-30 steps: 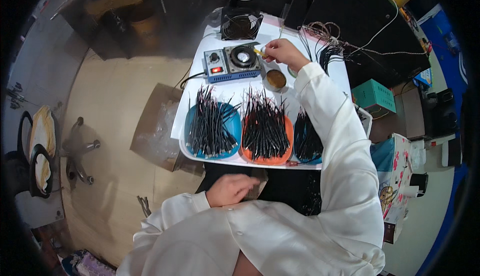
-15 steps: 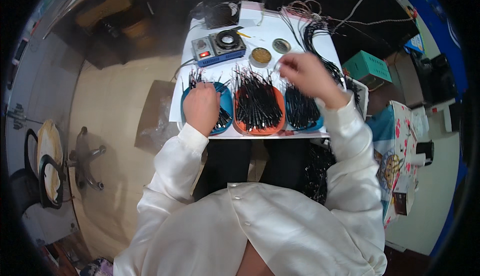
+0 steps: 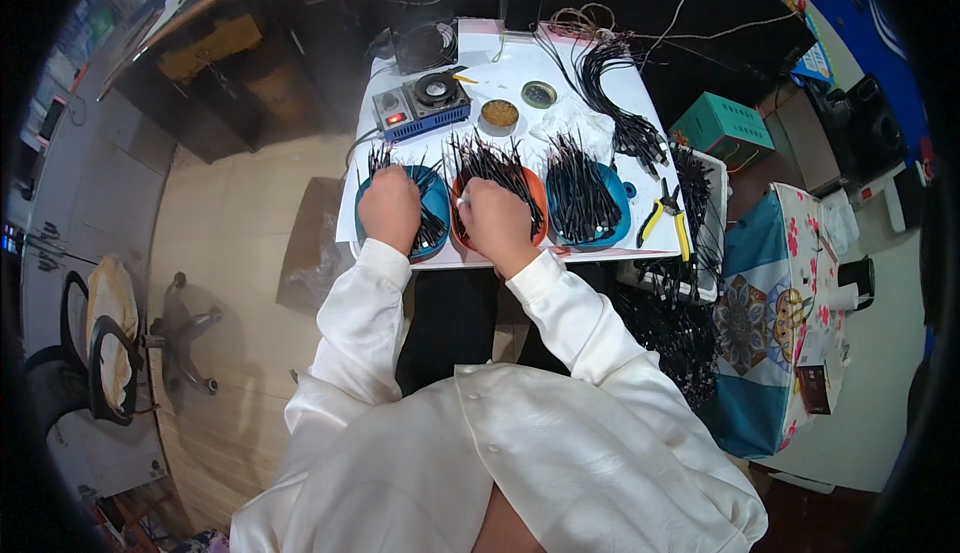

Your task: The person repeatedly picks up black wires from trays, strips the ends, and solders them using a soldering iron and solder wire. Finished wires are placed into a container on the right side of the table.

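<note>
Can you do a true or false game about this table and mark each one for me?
1. The left hand is over the left blue tray. True.
2. The pliers are inside the orange tray. False: they lie on the table, to the right of the right blue tray.
3. The right hand is over the orange tray. True.
4. The right blue tray is empty. False: it is full of black cables.
5. The device with blue sides has a red switch. True.
6. Both sleeves are black. False: they are white.
</note>
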A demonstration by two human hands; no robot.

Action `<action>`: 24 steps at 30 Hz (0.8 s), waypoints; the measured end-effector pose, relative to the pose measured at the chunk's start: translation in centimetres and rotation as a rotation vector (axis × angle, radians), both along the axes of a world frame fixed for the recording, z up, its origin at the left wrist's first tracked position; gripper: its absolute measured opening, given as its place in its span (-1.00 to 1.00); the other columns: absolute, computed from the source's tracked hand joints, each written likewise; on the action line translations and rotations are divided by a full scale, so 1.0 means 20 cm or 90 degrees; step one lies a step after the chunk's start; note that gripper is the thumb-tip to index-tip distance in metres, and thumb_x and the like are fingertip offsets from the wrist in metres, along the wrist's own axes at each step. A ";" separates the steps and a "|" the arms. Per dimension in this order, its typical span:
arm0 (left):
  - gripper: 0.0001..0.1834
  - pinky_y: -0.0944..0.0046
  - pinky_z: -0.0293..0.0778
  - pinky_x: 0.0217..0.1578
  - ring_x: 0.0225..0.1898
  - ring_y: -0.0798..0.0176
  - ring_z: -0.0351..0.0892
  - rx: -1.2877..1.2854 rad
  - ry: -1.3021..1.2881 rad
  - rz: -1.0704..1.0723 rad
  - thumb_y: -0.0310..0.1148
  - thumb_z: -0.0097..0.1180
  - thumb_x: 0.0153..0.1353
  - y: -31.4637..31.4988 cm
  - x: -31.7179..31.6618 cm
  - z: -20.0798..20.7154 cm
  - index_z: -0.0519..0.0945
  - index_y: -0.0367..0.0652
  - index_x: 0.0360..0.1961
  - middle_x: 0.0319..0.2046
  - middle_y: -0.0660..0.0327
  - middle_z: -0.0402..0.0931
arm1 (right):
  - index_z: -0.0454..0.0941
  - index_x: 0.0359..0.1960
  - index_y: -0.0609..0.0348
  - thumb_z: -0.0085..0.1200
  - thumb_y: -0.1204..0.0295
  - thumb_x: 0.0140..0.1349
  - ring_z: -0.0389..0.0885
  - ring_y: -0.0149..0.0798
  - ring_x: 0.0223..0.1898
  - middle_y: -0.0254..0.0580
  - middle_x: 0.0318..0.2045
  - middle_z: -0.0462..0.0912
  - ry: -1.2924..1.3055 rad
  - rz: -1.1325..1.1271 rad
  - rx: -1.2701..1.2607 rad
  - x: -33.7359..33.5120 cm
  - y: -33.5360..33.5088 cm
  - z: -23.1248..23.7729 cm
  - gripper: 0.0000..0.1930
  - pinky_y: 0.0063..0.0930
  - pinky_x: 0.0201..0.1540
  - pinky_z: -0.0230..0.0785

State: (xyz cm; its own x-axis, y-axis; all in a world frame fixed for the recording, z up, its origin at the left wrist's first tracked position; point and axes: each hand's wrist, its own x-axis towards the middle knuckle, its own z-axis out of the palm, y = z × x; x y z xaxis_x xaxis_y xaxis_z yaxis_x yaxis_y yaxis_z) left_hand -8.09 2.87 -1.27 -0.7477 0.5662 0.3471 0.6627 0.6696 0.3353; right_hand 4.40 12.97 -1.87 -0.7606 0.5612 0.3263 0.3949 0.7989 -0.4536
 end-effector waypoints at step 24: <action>-0.69 0.07 0.48 -0.40 -0.50 -0.05 0.61 0.277 -0.191 -0.008 -0.23 0.27 0.08 -0.06 -0.10 0.00 0.63 -0.34 -0.50 -0.59 -0.06 0.57 | 0.58 -0.41 0.34 0.23 0.29 -0.03 0.61 0.11 -0.28 0.14 -0.41 0.63 -0.066 0.020 -0.264 0.02 0.26 0.08 -0.69 -0.15 -0.19 0.46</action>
State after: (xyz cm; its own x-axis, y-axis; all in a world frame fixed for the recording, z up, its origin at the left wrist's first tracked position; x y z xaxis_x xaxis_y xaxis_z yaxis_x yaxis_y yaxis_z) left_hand -10.05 1.62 -1.28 -0.8446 0.4261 0.3241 0.5018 0.4189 0.7568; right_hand 4.75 18.27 -0.25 -0.7963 0.6049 -0.0005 0.4332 0.5697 -0.6984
